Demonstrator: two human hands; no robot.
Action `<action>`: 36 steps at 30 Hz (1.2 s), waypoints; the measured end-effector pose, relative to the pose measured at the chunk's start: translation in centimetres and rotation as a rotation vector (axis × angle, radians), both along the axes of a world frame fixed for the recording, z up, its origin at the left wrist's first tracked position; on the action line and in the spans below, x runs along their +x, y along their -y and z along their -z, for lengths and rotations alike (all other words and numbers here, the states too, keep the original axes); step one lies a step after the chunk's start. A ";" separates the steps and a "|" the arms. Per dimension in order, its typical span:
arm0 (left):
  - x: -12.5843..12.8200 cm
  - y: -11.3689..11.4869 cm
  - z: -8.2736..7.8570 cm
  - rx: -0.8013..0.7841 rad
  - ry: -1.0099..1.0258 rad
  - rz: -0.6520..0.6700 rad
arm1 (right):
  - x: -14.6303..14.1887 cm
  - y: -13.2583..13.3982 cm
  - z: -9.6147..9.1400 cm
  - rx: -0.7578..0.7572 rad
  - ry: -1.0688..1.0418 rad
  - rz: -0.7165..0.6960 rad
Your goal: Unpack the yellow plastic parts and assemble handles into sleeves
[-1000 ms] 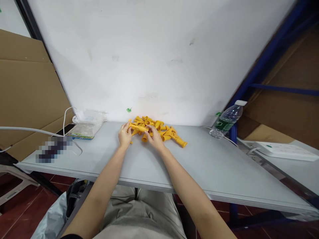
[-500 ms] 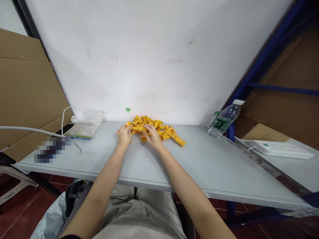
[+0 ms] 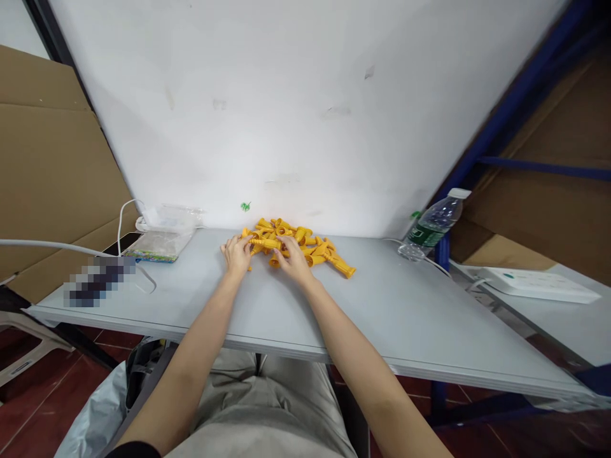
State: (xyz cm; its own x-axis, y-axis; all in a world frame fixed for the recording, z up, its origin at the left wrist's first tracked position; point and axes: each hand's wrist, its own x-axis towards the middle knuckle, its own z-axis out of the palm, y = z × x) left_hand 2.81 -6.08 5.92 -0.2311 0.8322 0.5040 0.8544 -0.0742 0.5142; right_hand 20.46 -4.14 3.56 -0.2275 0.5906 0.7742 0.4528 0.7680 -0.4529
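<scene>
While the left hand (image 3: 237, 256) pinches one end of a yellow part (image 3: 265, 243), the right hand (image 3: 294, 260) holds the other, fingers closed. Just beyond and rightward of this grip lie heaped yellow pieces (image 3: 302, 235); well to its right, a clear bottle (image 3: 435, 226); behind, a white panel (image 3: 296, 114).

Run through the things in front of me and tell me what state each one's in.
Yellow piece: held lengthwise between both hands.
Left hand: closed on its left end.
Right hand: closed on its right end.
Other yellow pieces: loosely heaped.
Bottle: capped; contents unclear.
Plastic bag: lying down; sealed or open, can't tell.
Power strip: cable attached; on or off, can't tell.
</scene>
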 end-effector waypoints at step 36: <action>-16.5 -8.8 3.0 -0.595 -0.350 0.006 | 0.2 -0.3 0.5 0.049 -0.064 0.003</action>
